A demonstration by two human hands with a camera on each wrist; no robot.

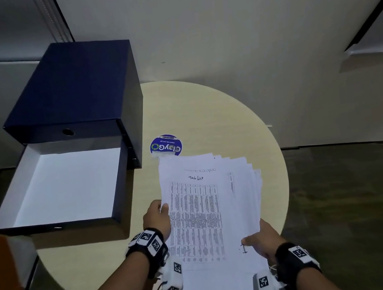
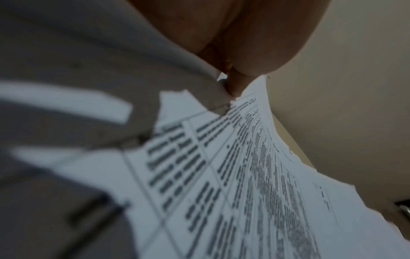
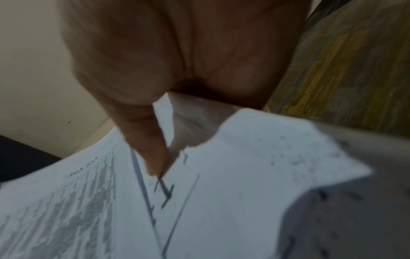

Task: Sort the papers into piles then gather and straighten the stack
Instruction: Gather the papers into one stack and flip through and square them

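A fanned stack of printed papers [image 1: 212, 216] with tables of text is held above the round cream table [image 1: 218, 115]. My left hand [image 1: 156, 213] pinches the stack's left edge, thumb on the top sheet. My right hand [image 1: 263, 241] grips the lower right edge, thumb on top and fingers hidden beneath. The left wrist view shows the thumb [image 2: 235, 84] pressing the papers [image 2: 244, 175]. In the right wrist view the thumb [image 3: 150, 149] lies on the papers [image 3: 221, 192]. The sheets' right edges are staggered.
A dark blue drawer box [image 1: 81, 92] stands at the table's left, its lower drawer [image 1: 61, 188] pulled out with a white inside. A round blue sticker [image 1: 165, 146] lies just beyond the papers. A wall [image 1: 215, 15] stands behind the table.
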